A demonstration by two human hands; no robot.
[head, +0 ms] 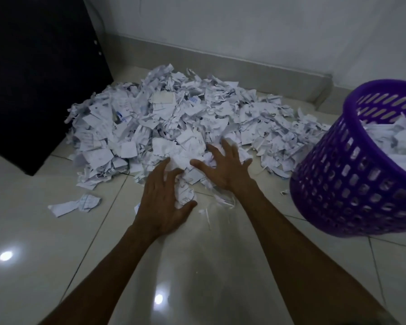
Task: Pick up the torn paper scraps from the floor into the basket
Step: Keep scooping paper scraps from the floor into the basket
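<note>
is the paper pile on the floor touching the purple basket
Apart. The head view shows bare floor tile between the near-right edge of the paper pile and the purple basket; only one tiny stray scrap lies close to the basket's side.

White scraps (pixel 174 118) heaped; purple basket (pixel 352 188) beside

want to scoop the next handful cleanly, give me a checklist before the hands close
1. Both hands on the pile: ok, left hand and right hand rest on the paper scraps.
2. Fingers spread to gather: ok.
3. Basket close by on the right: ok.
4. Room left in basket: ok, already part filled.
5. Basket upright: not ok, it looks tilted.
6. Stray scrap on the left within the scoop: not ok.
</note>
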